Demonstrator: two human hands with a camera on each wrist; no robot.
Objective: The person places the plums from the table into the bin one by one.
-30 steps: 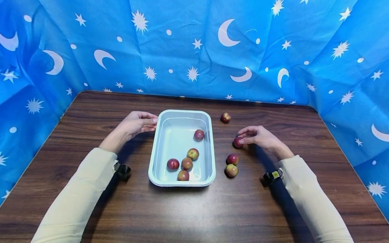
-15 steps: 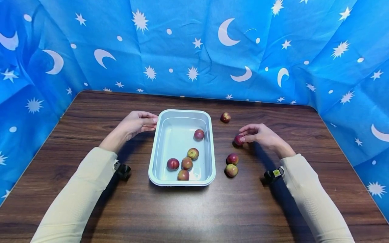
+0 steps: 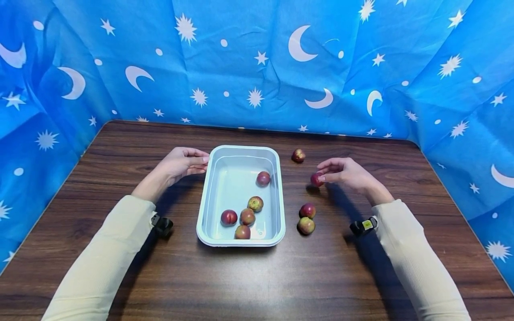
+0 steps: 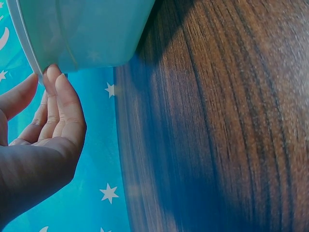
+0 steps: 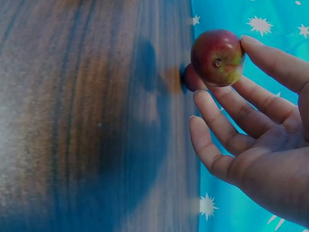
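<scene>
My left hand pinches the far left rim of a white plastic tray; in the left wrist view the thumb and fingertips meet at the tray's edge. Several reddish plums lie inside, most grouped near its front end and one plum by the right wall. Right of the tray, my right hand holds a dark red plum between thumb and fingertips. The right wrist view shows this plum raised off the table, its stem end towards the camera.
Two plums touch on the table right of the tray, one red and one greenish. Another plum lies near the tray's far right corner. A blue cloth with moons and stars hangs behind the wooden table.
My right hand has lifted the dark red plum off the table and shifted slightly away from me. The left hand, the tray and the other plums have stayed put.
</scene>
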